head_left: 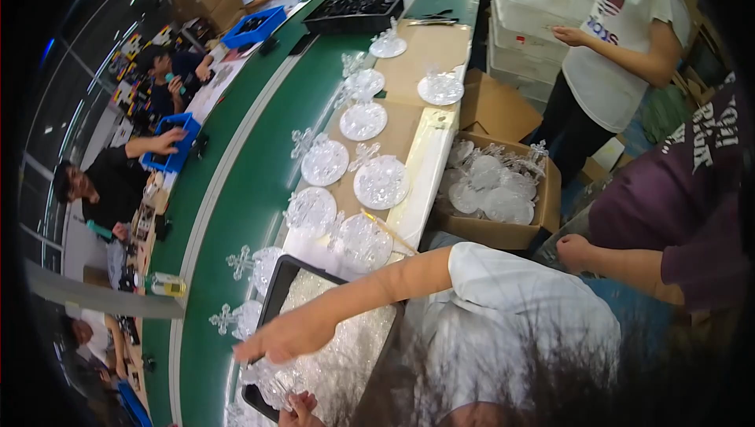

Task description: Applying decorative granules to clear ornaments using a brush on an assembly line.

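My right hand (pixel 287 336) reaches out from a white sleeve over a black tray (pixel 273 289) heaped with clear plastic pieces (pixel 350 348). Its fingers point down onto the heap near the tray's left rim; whether they hold a piece I cannot tell. My left hand (pixel 299 410) shows only partly at the bottom edge, fingers curled around a clear plastic piece (pixel 274 386) above the same tray. Beyond the tray, several clear round plastic discs (pixel 381 182) with small cross-shaped parts (pixel 302 141) lie in rows on a cardboard sheet (pixel 429 49).
A green conveyor belt (pixel 252 160) runs along the left, with seated workers and blue bins (pixel 177 140) beyond it. A cardboard box (pixel 503 234) of clear discs stands to the right. One person in purple (pixel 684 215) and another in white (pixel 621 42) stand close; white crates (pixel 535 2) are stacked behind.
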Available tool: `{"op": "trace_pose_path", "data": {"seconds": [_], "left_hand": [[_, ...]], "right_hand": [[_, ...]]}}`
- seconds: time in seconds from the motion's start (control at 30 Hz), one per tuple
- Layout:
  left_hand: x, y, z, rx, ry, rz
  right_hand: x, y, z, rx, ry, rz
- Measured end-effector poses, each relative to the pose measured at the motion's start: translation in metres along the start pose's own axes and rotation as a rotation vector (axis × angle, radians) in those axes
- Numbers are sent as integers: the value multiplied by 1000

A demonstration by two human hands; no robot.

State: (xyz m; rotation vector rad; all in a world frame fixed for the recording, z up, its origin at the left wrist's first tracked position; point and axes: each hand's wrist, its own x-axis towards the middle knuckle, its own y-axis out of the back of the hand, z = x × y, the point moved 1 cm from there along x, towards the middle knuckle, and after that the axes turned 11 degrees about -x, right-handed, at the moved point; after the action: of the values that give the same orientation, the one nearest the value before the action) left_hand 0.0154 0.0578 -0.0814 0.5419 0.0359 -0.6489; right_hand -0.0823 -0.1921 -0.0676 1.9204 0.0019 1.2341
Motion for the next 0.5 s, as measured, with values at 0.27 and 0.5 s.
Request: {"op": "trace_pose_path", "data": {"seconds": [0.27, 0.5], "left_hand": [[-33, 15, 11, 972, -59, 354], [-50, -5, 71, 1091, -840, 590]], "right_hand": [[16, 33, -23, 413, -289, -132], [21, 47, -25, 387, -269, -256]]}}
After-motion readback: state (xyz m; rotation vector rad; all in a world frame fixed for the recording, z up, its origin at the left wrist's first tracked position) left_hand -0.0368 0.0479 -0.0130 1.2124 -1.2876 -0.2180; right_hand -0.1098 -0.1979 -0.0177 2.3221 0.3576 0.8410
